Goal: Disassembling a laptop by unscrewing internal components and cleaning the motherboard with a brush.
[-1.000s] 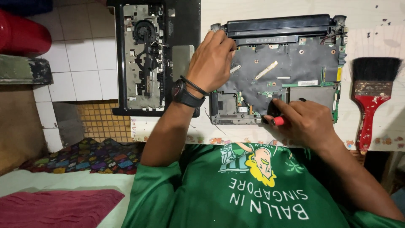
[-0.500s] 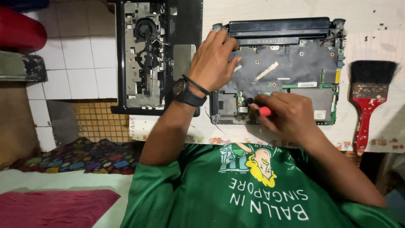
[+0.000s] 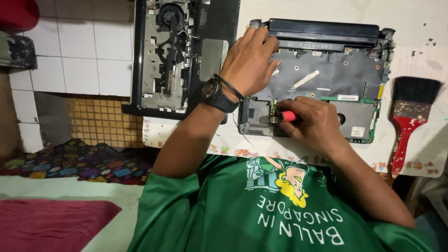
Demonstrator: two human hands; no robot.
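Left hand (image 3: 249,60) flat on opened laptop base (image 3: 322,79), fingers spread, holding nothing. Right hand (image 3: 312,123) grip clamped on red screwdriver (image 3: 285,116), tip at base's near-left corner. Paintbrush (image 3: 410,116) lies on surface right of base.

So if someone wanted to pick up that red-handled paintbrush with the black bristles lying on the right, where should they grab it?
Probably by the red handle of the red-handled paintbrush, coming from above and closing across its narrow sides. It lies flat on the white table, bristles pointing away, handle nearest the person and free of the opened dark laptop base. The handle is slimmer than the wide bristle head.
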